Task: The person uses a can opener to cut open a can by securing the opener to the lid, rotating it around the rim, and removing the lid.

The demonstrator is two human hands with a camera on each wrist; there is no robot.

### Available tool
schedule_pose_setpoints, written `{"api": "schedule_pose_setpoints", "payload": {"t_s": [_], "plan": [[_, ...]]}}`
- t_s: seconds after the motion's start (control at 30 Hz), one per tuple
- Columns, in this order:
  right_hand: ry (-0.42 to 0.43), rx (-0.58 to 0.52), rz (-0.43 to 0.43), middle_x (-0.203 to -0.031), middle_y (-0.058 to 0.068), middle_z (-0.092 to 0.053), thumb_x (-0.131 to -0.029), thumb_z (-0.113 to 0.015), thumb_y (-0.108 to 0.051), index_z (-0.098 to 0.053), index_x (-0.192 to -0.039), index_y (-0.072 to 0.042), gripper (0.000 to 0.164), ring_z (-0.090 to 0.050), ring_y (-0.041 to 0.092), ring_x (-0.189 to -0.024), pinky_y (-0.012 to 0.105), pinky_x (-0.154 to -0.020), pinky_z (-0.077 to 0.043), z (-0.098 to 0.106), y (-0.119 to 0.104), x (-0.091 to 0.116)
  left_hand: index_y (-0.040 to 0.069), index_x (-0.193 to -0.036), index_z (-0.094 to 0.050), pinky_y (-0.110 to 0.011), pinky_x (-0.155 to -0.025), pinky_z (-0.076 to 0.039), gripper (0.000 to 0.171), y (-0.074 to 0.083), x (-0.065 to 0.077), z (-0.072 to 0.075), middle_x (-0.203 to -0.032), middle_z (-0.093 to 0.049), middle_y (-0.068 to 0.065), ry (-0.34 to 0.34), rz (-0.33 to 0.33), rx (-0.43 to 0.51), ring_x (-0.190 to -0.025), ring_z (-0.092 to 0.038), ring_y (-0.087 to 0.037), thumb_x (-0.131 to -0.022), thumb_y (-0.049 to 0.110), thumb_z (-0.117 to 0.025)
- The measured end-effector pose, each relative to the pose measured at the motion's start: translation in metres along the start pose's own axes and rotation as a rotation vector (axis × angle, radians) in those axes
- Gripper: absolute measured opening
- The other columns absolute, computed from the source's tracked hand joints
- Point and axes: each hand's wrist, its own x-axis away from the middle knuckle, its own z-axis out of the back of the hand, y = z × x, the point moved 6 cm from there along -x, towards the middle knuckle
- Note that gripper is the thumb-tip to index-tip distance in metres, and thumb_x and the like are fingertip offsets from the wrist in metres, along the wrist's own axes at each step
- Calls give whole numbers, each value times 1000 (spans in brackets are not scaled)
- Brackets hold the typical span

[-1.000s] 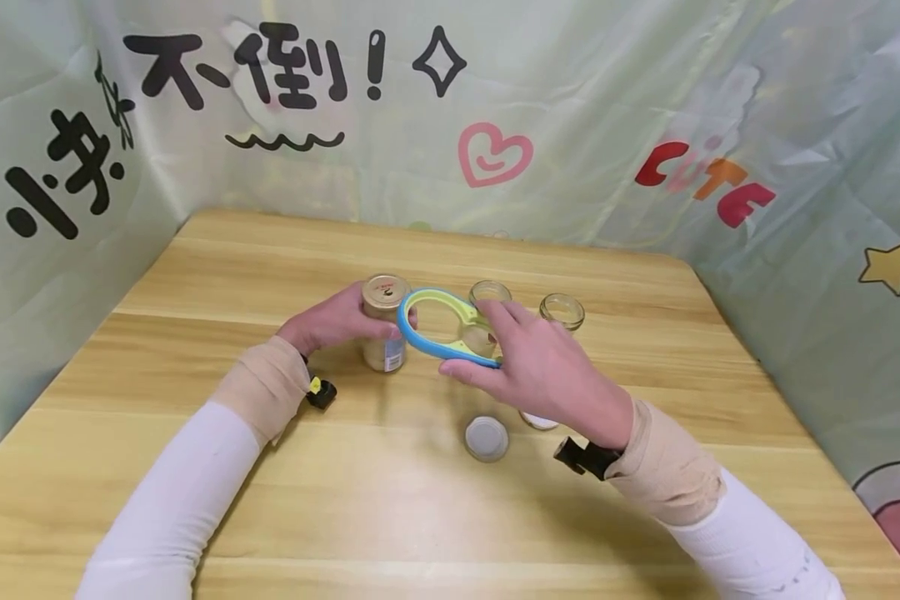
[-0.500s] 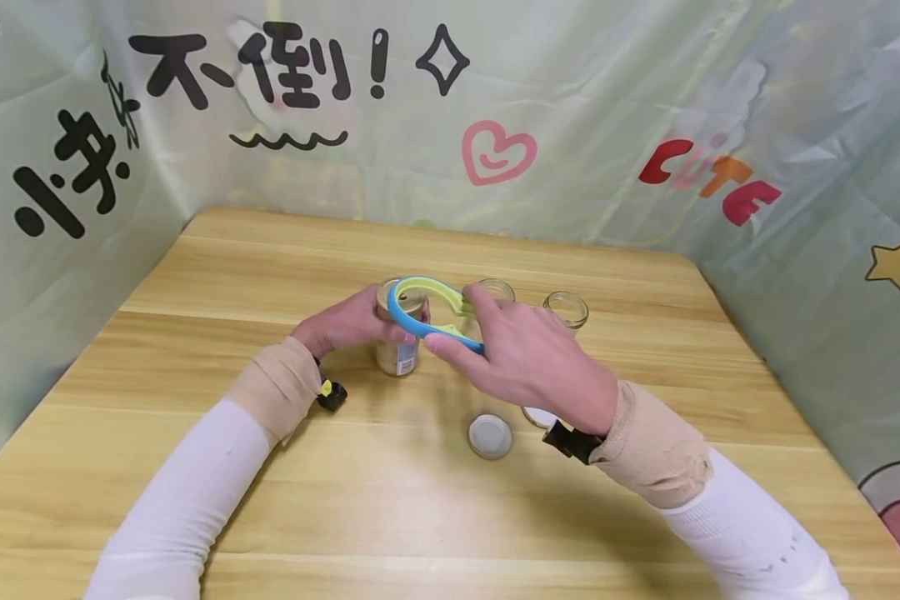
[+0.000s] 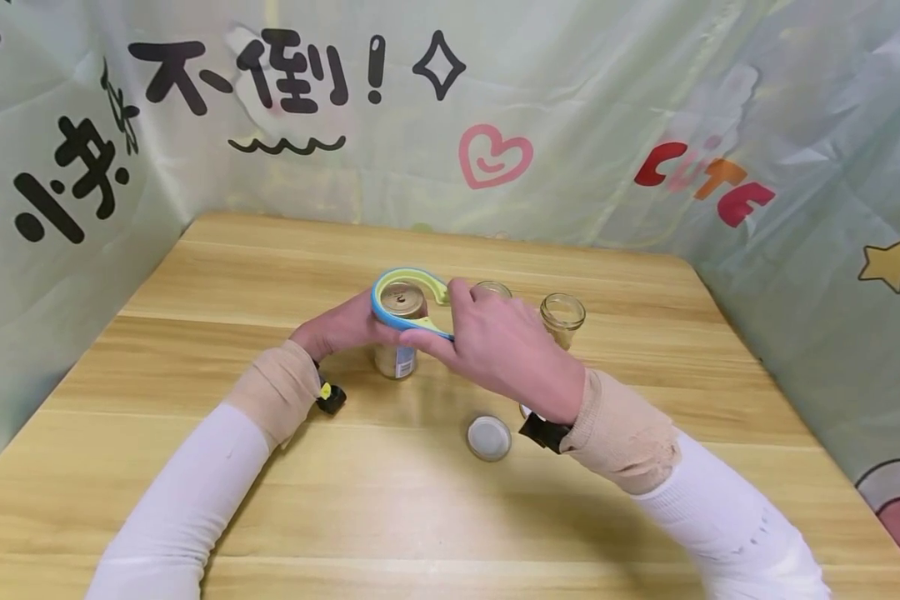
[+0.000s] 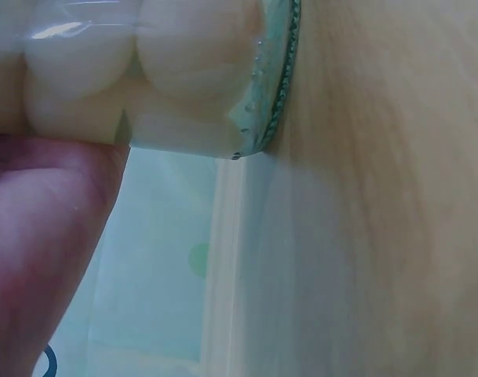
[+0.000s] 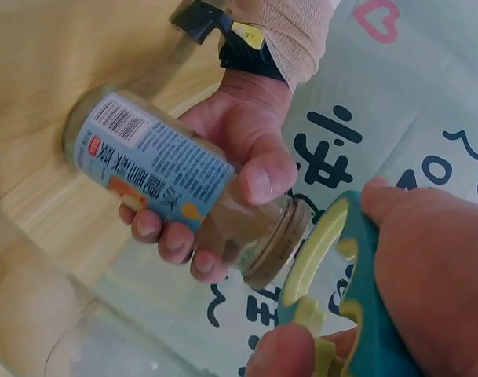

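My left hand [image 3: 347, 325] grips a sealed glass jar [image 3: 397, 363] around its upper body. The jar stands upright on the table with a gold lid [image 3: 403, 298]. Its blue printed label [image 5: 152, 157] faces the right wrist camera. Pale round pieces fill the jar [image 4: 144, 55] in the left wrist view. In my right hand [image 3: 506, 350] is a blue and yellow-green jar opener [image 3: 378, 305], held by its handles. From the head, the opener's loop surrounds the lid; in the right wrist view it is right at the lid's edge.
Two lidless glass jars stand to the right, one open jar [image 3: 562, 315] in full view and another jar [image 3: 493, 288] partly behind my right hand. A loose lid [image 3: 489, 437] lies on the wooden table [image 3: 330, 517]. A second lid [image 3: 526, 412] shows beside my right wrist. Printed cloth [image 3: 570, 108] encloses the table.
My right hand has moved left with the jar opener, bringing its loop from beside the jar to over the lid. The left hand and jar shifted slightly right, then stayed put.
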Motion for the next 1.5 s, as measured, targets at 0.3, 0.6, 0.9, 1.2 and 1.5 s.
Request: {"api": "schedule_pose_setpoints", "payload": {"t_s": [0.3, 0.6, 0.9, 1.2, 1.5], "plan": [[95, 108, 86, -48, -3, -35, -90, -44, -67, -39, -76, -9, 60, -37, 19, -35, 29, -31, -32, -5, -14, -7, 3, -128, -46, -43, -104, -37, 59, -1, 2, -1, -115, -58, -14, 8, 3, 64, -112, -53, -27, -79, 13, -78], [54, 116, 78, -47, -4, -36, -91, -43, -67, -38, -77, -10, 59, -37, 17, -35, 30, -33, -32, -11, -15, -12, 4, -132, -42, -44, -104, -37, 68, -4, 3, -1, -121, -56, -14, 13, 38, 114, -115, -51, -28, -77, 14, -80], [41, 113, 62, -47, -3, -37, -92, -42, -66, -43, -81, -9, 58, -39, 18, -35, 31, -33, -34, -16, -14, -11, 4, -132, -43, -42, -105, -37, 67, -1, 3, -2, -121, -57, -14, 7, 39, 114, -114, -52, -26, -79, 18, -79], [46, 123, 47, -46, -3, -37, -91, -41, -68, -44, -84, -9, 60, -39, 19, -36, 31, -32, -35, -18, -13, -9, 7, -131, -44, -42, -103, -38, 66, 0, 2, -2, -116, -59, -13, 5, 28, 73, -111, -54, -26, -78, 25, -80], [7, 89, 33, -49, -3, -40, -91, -40, -69, -45, -88, -9, 60, -41, 19, -37, 29, -32, -35, -21, -10, -11, 5, -132, -43, -43, -103, -38, 70, -1, 3, -2, -117, -58, -14, 8, 9, 120, -111, -53, -28, -77, 23, -81]]}}
